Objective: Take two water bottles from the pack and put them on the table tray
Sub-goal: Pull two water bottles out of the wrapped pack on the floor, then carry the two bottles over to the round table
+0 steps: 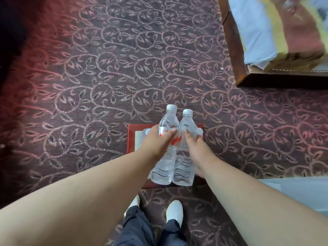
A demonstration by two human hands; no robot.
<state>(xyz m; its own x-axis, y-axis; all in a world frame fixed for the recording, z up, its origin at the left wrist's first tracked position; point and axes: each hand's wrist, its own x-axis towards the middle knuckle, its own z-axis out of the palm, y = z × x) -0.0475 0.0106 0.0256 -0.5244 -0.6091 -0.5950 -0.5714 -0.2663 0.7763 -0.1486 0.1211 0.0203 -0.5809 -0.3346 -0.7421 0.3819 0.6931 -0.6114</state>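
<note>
1. Nearest the camera: white shoes [174, 211] and dark trousers [142, 228] on patterned carpet [106, 68], toes just short of the pack.
2. Above the shoes, at centre: red pack [131, 137] on the floor, white bottle tops visible inside at its far end, the rest hidden behind hands and bottles.
3. Over the pack, left side: left hand [156, 141] wrapped around the labelled middle of left bottle [164, 167], thumb across the red label, white cap pointing away.
4. Over the pack, right side: right hand [197, 148] curled around right bottle [183, 169], fingers [186, 135] pressed on the near face, grip full.
5. Between the two: bottles side by side, touching or nearly so, both held above the pack. Judged step: removal complete, carry about to begin.
6. Far right, beyond the carpet: wooden furniture edge [236, 55] with pale cloth [252, 32]; no table tray in view. Next move, as judged: stand, turn to find the tray, set both bottles upright on it.
</note>
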